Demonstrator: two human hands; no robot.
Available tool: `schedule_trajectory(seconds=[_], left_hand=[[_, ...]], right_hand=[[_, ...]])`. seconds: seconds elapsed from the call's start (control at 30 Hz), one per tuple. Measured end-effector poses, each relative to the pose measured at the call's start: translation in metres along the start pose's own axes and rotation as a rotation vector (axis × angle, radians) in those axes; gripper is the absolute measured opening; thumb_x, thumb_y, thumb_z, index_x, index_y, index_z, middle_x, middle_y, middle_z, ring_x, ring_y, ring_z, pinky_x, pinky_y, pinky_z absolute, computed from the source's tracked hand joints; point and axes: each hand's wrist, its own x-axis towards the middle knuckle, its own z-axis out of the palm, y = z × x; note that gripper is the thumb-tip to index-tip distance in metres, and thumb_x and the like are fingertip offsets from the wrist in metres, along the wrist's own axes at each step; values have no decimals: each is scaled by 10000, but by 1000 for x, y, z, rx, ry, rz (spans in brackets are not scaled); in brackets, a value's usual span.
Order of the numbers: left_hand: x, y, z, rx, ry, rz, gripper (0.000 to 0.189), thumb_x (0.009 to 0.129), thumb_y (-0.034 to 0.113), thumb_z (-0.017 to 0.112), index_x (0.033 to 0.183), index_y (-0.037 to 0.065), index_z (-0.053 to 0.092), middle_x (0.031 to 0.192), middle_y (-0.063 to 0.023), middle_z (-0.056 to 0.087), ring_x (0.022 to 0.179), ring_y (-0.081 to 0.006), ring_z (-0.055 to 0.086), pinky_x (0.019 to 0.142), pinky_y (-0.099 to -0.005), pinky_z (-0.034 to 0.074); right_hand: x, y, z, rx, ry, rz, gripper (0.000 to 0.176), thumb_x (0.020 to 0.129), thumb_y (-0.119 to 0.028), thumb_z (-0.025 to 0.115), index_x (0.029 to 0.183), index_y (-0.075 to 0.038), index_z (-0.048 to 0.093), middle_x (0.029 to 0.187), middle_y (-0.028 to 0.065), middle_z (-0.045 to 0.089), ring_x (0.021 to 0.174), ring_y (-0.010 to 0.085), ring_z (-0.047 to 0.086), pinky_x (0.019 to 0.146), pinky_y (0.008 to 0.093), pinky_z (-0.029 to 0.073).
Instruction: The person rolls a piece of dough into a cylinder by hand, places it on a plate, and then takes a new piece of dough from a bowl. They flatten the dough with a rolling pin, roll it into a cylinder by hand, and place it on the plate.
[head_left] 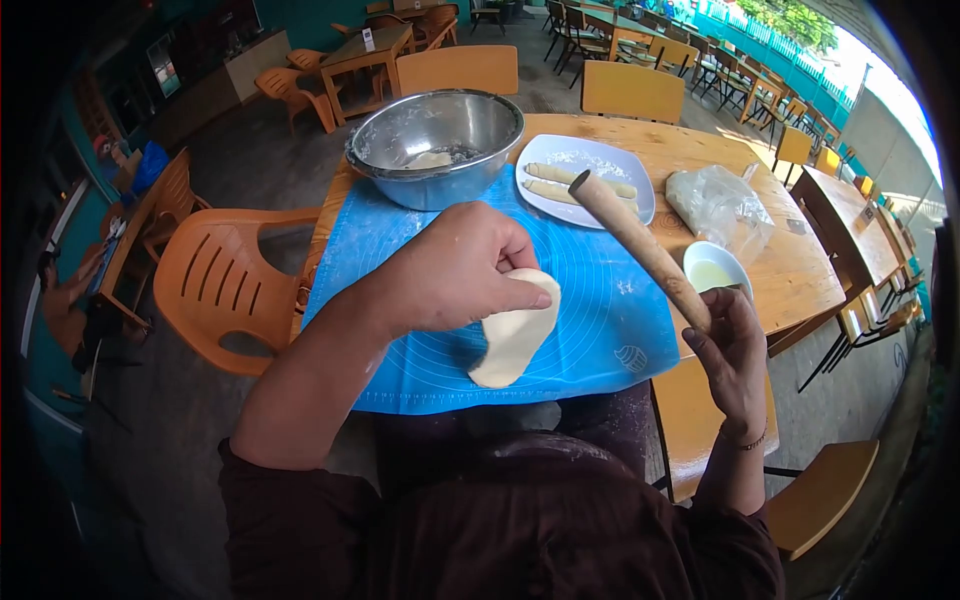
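Observation:
My left hand point(470, 270) pinches the upper end of a flat, pale piece of dough point(515, 340), which hangs down over the near part of the blue mat point(590, 310). At the right, my right hand point(732, 350) is closed round the lower end of a wooden rolling pin point(640, 245), tilted up to the left. Behind the pin, a white plate point(590, 152) bears floured dough rolls point(550, 188). Beyond my left hand stands a steel bowl point(430, 185) with some dough point(430, 160) inside.
A small white bowl point(716, 268) with pale liquid is close behind my right hand. Beside it lies a clear plastic bag point(718, 200) of flour. An orange chair point(225, 280) stands left of the wooden table point(800, 270). At the far left is another person point(68, 300).

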Motion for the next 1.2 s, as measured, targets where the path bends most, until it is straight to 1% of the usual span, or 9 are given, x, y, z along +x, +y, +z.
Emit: schedule_trajectory(seconds=[0.3, 0.5, 0.6, 0.67, 0.8, 0.83, 0.93, 1.03, 1.2], left_hand=[[4, -60, 45, -759, 397, 35, 285, 911, 98, 715, 1107, -52, 573, 1003, -140, 683, 818, -117, 666, 720, -234, 555], [-14, -111, 56, 145, 587, -258, 299, 930, 127, 686, 1144, -45, 569, 1091, -149, 638, 934, -175, 645, 782, -331, 554], [-16, -103, 35, 131, 835, -85, 241, 952, 123, 650, 1129, -32, 595, 1078, -129, 639, 956, -199, 639, 832, -350, 533], [-15, -97, 23, 119, 1020, 263, 183, 986, 112, 594, 1094, -33, 619, 1081, -133, 639, 966, -206, 636, 855, -316, 515], [-9, -83, 24, 188, 860, 448, 280, 1053, 164, 447, 1114, -42, 627, 1157, -184, 635, 1054, -284, 631, 951, -366, 483], [-7, -84, 27, 215, 750, 371, 398, 1070, 248, 399, 1228, -54, 605, 1321, -249, 573, 1276, -368, 532, 1076, -432, 412], [11, -102, 42, 462, 559, 208, 551, 1076, 355, 352, 1389, -76, 494, 1507, -281, 409, 1472, -414, 284, 1200, -476, 243], [17, -117, 62, 471, 311, -55, 686, 1072, 447, 277, 1498, -88, 331, 1605, -278, 229, 1531, -409, 57, 1242, -497, 64], [23, -120, 63, 631, 305, -99, 711, 1072, 458, 229, 1530, -86, 245, 1614, -285, 186, 1530, -412, 42, 1242, -507, 21]], right_hand=[[9, 0, 1, -53, 19, -46, 296, 814, 77, 702, 1074, 13, 578, 1006, 59, 504, 914, 133, 552, 821, 267, 473], [15, 5, 23, -246, -146, -50, 321, 808, 47, 719, 1105, -12, 612, 963, 98, 502, 865, 230, 600, 798, 326, 507], [32, 3, 41, -307, -250, -107, 322, 809, 41, 714, 1110, -21, 620, 971, 105, 517, 861, 246, 613, 797, 355, 516], [44, 4, 55, -309, -257, -130, 293, 816, 30, 700, 1095, -32, 631, 974, 119, 528, 875, 284, 610, 797, 378, 516], [72, 18, 82, -394, -367, -321, 238, 825, -9, 679, 1059, -47, 649, 989, 142, 557, 953, 341, 600, 812, 432, 507], [78, 20, 86, -404, -406, -358, 242, 821, -15, 682, 1059, -52, 655, 989, 145, 559, 954, 342, 602, 820, 433, 507], [90, 24, 92, -419, -491, -383, 251, 809, -14, 689, 1055, -58, 666, 997, 154, 567, 961, 346, 604, 835, 433, 507], [92, 36, 93, -382, -588, -331, 245, 813, -15, 685, 1057, -30, 659, 1017, 150, 564, 947, 335, 610, 840, 415, 518], [96, 42, 89, -373, -600, -192, 195, 908, -117, 603, 1037, 23, 641, 1006, 179, 574, 920, 366, 607, 857, 427, 509]])
